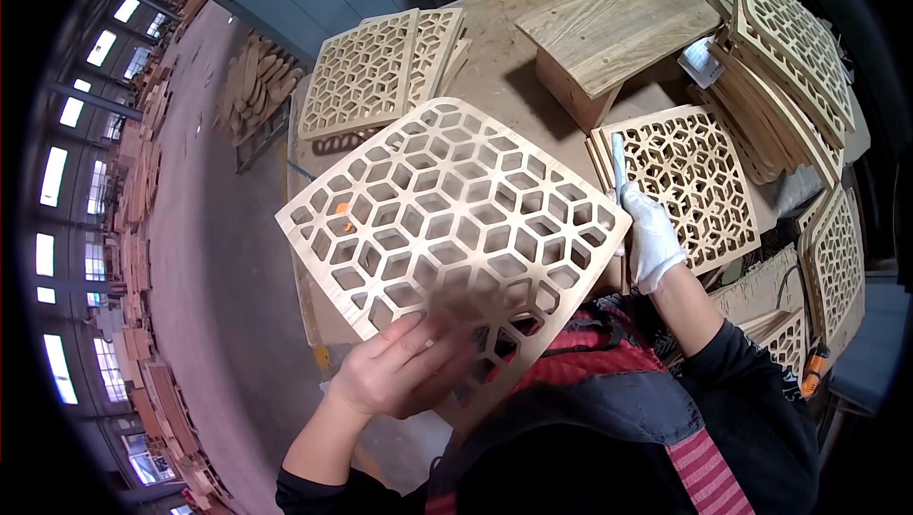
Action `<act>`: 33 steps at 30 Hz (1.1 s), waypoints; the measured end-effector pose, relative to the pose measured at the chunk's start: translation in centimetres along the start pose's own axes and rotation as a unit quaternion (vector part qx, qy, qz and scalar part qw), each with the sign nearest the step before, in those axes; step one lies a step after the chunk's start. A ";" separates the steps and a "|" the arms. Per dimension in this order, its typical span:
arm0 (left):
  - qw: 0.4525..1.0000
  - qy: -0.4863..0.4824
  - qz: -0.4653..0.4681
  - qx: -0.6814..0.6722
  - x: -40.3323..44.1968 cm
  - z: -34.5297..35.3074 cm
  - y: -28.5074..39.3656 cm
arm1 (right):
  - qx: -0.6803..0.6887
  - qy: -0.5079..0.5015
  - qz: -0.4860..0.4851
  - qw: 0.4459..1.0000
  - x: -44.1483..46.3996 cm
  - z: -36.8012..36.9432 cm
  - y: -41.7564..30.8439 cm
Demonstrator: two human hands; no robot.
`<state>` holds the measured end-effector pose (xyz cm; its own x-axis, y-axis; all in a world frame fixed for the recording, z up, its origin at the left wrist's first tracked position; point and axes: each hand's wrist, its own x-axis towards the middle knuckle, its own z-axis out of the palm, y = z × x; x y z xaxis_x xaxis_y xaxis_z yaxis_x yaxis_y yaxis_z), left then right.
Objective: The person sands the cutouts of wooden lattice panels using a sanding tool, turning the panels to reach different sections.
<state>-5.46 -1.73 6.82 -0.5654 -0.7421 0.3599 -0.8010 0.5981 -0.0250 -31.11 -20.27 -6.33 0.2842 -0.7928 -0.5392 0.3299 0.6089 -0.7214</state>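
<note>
A pale wooden lattice panel [456, 206], cut through with diamond-shaped holes, is held tilted in front of me. My right hand [652, 241], in a white glove, closes around its right corner; some of the fingers are hidden behind the wood. A slim pale-blue strip [619, 161] sticks up from that glove; its kind I cannot make out. Bare and partly smeared by motion, my left hand [404, 363] lies across the panel's near face with its fingers stretched out. A small orange thing [344, 215] shows through the holes.
Lattice panels [366, 73] lie at the table's back left. A wooden stand [618, 30] occupies the back. Another panel stack [689, 177] sits beyond my right hand, with more panels [794, 44] leaning at far right. An orange-and-black tool [814, 370] rests at the right edge.
</note>
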 end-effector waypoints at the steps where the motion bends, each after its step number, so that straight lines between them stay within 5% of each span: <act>1: 1.000 0.001 0.000 0.000 0.0 0.0 0.0 | 0.001 0.004 0.000 1.000 -0.1 0.1 0.0; 23: 0.999 -0.007 -0.003 -0.036 -0.2 0.3 0.2 | -0.003 0.010 -0.004 1.000 -0.2 -0.2 -0.7; 30: 0.978 0.116 -0.136 -0.107 -0.2 2.5 -1.3 | -0.002 -0.020 -0.055 0.998 0.3 0.7 -2.4; 33: 0.917 0.187 -0.320 -0.145 -1.7 4.1 -0.8 | 0.026 -0.025 -0.025 0.999 0.4 1.0 -2.3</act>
<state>-4.65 -2.19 2.39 0.1529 -0.8460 0.5108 -0.8292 0.1713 0.5320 -30.90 -21.97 -4.44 0.3097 -0.8209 -0.4799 0.3905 0.5699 -0.7229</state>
